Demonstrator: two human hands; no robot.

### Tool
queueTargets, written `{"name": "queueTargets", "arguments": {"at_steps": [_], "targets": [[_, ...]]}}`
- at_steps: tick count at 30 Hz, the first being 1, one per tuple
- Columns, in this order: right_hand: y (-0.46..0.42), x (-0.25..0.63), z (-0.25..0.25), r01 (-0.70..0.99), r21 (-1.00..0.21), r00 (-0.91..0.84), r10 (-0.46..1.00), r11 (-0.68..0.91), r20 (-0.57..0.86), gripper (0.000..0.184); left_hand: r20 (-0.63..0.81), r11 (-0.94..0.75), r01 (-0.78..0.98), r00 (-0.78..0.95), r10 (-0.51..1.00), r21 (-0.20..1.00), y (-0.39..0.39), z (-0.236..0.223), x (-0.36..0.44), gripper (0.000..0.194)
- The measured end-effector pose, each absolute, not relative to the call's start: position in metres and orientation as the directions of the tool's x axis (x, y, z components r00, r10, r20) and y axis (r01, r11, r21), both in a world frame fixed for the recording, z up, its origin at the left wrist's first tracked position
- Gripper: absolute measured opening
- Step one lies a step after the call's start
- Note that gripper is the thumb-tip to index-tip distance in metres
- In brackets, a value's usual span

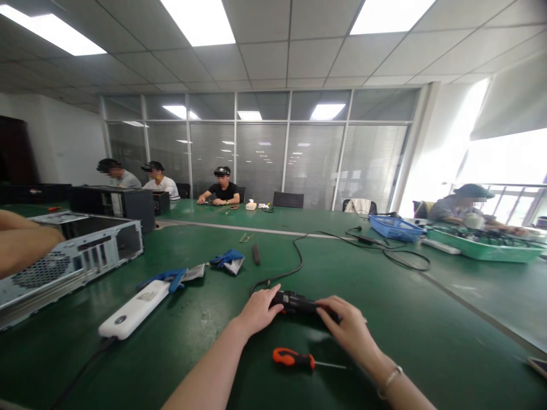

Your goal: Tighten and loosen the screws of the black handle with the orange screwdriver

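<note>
A black corded hand tool (pixel 297 303) lies sideways on the green table; its exact kind is unclear. My left hand (pixel 257 311) grips its left end, close to where the cord begins. At the other end, the fingers of my right hand (pixel 347 323) are closed round the tool, hiding its tip. Just in front of the tool rests a screwdriver (pixel 294 359) with an orange and black handle, its thin shaft pointing right. Neither hand touches it.
On the left are a white power strip (pixel 134 310), blue-grey gloves (pixel 228 261) and an open metal computer case (pixel 85 256) with another person's arm over it. A dark bar (pixel 256 254) lies ahead. A black cable (pixel 301 253), blue basket (pixel 395 229) and green basket (pixel 482 246) stand rightward.
</note>
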State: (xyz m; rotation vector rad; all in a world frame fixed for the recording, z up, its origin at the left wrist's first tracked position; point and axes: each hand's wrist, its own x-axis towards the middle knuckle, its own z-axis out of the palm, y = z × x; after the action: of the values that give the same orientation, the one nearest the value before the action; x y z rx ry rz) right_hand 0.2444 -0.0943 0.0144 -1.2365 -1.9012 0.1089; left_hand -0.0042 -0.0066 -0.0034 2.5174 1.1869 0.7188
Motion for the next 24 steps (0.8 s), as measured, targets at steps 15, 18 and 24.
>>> {"name": "queueTargets", "arguments": {"at_steps": [15, 18, 24], "targets": [[-0.075, 0.285, -0.003, 0.867, -0.286, -0.261, 0.861, 0.408, 0.438, 0.038, 0.388, -0.661, 0.628, 0.535, 0.75, 0.411, -0.011, 0.004, -0.006, 0.051], [-0.07, 0.297, -0.004, 0.889, -0.325, -0.171, 0.891, 0.324, 0.421, 0.038, 0.484, -0.692, 0.612, 0.505, 0.715, 0.384, -0.012, 0.008, -0.009, 0.048], [-0.063, 0.354, -0.022, 0.931, -0.366, 0.16, 0.893, 0.005, 0.421, 0.045, 0.477, -0.703, 0.61, 0.525, 0.705, 0.366, -0.01, 0.007, -0.016, 0.033]]}}
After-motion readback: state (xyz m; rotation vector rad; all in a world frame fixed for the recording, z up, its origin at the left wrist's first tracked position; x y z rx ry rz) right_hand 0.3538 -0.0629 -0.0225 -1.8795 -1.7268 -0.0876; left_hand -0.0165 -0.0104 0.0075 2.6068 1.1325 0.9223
